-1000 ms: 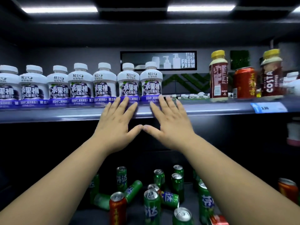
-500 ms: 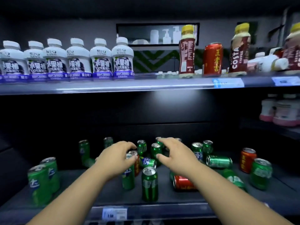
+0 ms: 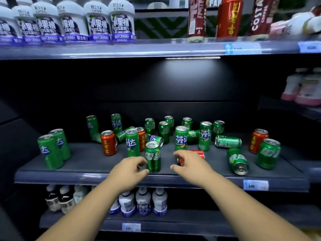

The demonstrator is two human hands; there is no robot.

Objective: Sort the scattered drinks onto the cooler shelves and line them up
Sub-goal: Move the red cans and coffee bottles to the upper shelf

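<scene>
Several green cans and a few red cans stand or lie scattered on the middle shelf point(image 3: 86, 176). My left hand point(image 3: 129, 172) is at the shelf's front edge, its curved fingertips and thumb touching the left side of an upright green Sprite can point(image 3: 153, 159) without wrapping it. My right hand point(image 3: 190, 165) lies over a red can point(image 3: 199, 152) that rests on its side, with forefinger and thumb curled round its near end. A row of white bottles point(image 3: 73, 23) stands lined up on the top shelf.
Two green cans point(image 3: 52, 150) stand at the shelf's left, and a red can point(image 3: 258, 140) with green cans at its right. Brown coffee bottles point(image 3: 196, 18) and a red can point(image 3: 229, 16) stand top right, pink-based bottles point(image 3: 302, 87) farther right, more bottles point(image 3: 142, 202) below.
Both hands came down from the top shelf's edge to the can shelf. They moved from the middle cans to its front, onto the green Sprite can and the lying red can.
</scene>
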